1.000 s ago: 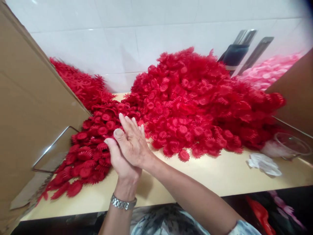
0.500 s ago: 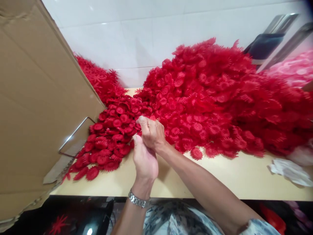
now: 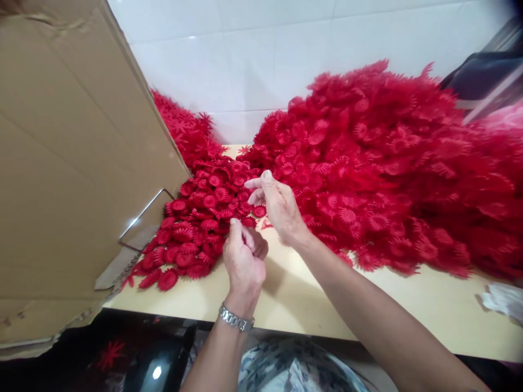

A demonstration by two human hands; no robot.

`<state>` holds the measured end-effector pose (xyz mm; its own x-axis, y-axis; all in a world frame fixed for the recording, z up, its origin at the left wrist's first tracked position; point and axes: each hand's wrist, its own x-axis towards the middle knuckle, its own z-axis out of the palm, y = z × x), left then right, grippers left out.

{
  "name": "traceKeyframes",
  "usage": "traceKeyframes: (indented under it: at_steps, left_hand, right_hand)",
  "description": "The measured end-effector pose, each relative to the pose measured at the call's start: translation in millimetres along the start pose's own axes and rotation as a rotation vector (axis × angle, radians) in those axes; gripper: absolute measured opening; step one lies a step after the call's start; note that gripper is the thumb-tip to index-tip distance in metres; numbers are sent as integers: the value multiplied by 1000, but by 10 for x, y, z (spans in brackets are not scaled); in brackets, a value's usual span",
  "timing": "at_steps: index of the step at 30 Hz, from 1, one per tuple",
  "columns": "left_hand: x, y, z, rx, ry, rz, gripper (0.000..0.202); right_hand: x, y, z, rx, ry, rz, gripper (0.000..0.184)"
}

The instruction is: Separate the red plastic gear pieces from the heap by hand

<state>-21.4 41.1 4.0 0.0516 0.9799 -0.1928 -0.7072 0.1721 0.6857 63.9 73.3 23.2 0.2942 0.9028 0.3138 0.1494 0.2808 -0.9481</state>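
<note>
Left hand [image 3: 245, 262] curled shut, can't see what's inside; right hand [image 3: 279, 206] half open, empty, over the small flower pile [image 3: 200, 218]. Big heap [image 3: 388, 163] barely dented.

Setting: small production workshop, piecework bench. Evidence: a very large heap of identical red plastic flower pieces [image 3: 388, 163] covers most of a plain tan worktable [image 3: 310, 294], with a second, flatter pile of the same pieces [image 3: 200, 218] beside it. Behind that lies a separate heap of red star-shaped parts [image 3: 183, 125]. Pink parts [image 3: 506, 117] show at the right edge. A big open cardboard carton [image 3: 69, 163] stands at left. White tiled wall [image 3: 253, 54] behind; no domestic furnishings in view.
</note>
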Motion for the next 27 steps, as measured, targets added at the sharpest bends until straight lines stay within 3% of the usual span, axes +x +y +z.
traceKeyframes:
  at_steps: [3,7,10,14,20,27]
  left_hand:
    - [-21,-7,-30,93,-17,31,47]
    - [-37,-84,-41,131,-21,186,11]
    - [-71,-120,-5,17,-53,227,29]
    - [-104,-66,31,-100,-178,46,27]
    - [-49,57,45,-196,-158,19,46]
    - [-22,32,11,-132,-332,-122,65]
  right_hand:
    - [-31,-41,2,-49,-75,-11,53]
    - [-108,-119,78,-143,-116,-60,47]
    - [-138,-142,151,-233,-182,-123,44]
    - [-218,-52,210,-320,-266,-153,45]
    - [-528,-39,232,-331,-324,-125,48]
    - [-688,-243,215,-358,-234,-82,59]
